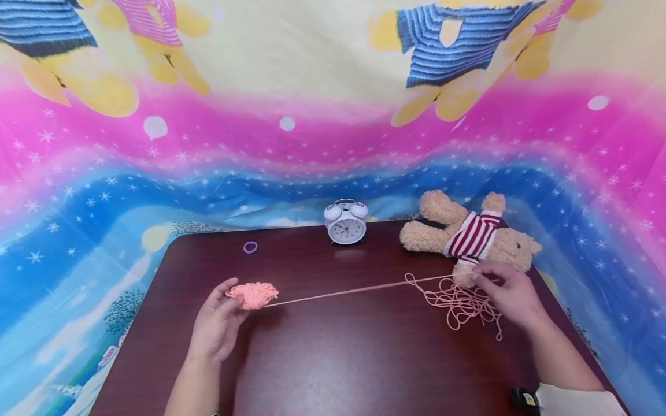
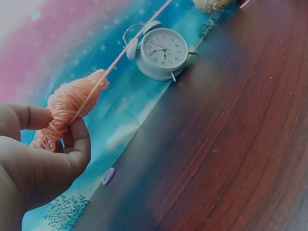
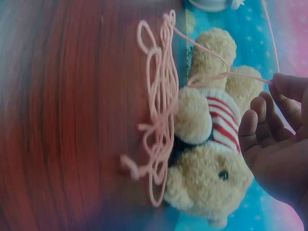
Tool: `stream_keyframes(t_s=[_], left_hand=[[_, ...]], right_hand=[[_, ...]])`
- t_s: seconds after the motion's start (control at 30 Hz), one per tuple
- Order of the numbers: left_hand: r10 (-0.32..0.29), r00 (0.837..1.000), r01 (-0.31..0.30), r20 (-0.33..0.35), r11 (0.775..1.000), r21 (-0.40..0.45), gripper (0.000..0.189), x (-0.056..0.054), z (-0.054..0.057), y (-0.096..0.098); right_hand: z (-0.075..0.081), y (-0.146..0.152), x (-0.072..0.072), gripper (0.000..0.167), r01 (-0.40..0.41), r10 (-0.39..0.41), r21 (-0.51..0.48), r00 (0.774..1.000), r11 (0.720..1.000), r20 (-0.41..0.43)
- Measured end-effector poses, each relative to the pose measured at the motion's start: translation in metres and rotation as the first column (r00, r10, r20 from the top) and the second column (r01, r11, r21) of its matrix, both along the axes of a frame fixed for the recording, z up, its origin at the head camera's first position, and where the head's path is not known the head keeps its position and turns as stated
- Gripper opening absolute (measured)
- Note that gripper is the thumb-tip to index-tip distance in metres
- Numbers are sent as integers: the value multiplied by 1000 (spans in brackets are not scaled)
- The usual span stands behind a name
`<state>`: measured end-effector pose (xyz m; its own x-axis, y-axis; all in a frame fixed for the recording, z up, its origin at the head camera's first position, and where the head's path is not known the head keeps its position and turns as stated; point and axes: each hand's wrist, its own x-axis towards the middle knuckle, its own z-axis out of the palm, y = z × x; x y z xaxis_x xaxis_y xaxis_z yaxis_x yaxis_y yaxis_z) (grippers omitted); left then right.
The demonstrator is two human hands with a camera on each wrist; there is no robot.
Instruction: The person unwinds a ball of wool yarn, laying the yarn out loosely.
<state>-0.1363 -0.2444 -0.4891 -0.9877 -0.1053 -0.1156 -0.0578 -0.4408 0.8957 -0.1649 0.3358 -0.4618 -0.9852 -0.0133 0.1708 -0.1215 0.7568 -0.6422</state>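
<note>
A small bundle of peach-pink yarn (image 1: 255, 295) is pinched between the thumb and fingers of my left hand (image 1: 218, 323), raised over the left part of the table. From it a taut strand (image 1: 338, 293) crosses to my right hand (image 1: 512, 294), which pinches the yarn between thumb and forefinger. Loose loops of the same yarn (image 3: 161, 106) lie in a tangle on the table below the right hand. Right beside those loops, a teddy bear (image 3: 207, 173) in a red-and-white striped top lies on its back or side.
A white twin-bell alarm clock (image 1: 346, 224) stands at the table's back edge. Left of it lies a purple ring (image 1: 250, 247). Near the right sleeve is a small black object (image 1: 522, 398). Patterned cloth (image 1: 312, 144) hangs behind the dark wooden table (image 1: 364, 358).
</note>
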Motion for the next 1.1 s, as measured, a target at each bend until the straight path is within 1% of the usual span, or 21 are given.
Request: stream_keyframes(t_s=[0.17,0.33,0.47,0.53,0.77,1.1], left_hand=[[1,1000,-1,-13,1000,8,37,1,-1,-5],[4,1000,-4,-8,1000,-5,37,1,-2,-9],[12,1000,-12,-3,1000,-23,37,1,-2,-10],[15,1000,-15,-7,1000,-23,36,2,-2,-11],[40,999,-40,-19,999,9,35,3,-3,-20],[73,997,-73,-19,997,22,36,6,-1,-29]], right_hand=[[1,15,3,21,19,-19,5,999,1000,-45],[0,29,5,17,37,-38,-10,995,999,-96],[0,40,7,18,70,-72,-29,994,997,-78],[1,45,9,20,86,-87,-24,994,996,-73],[3,60,14,25,127,-127,-13,991,992,-43],[-2,83,22,32,191,-192,41,981,981,17]])
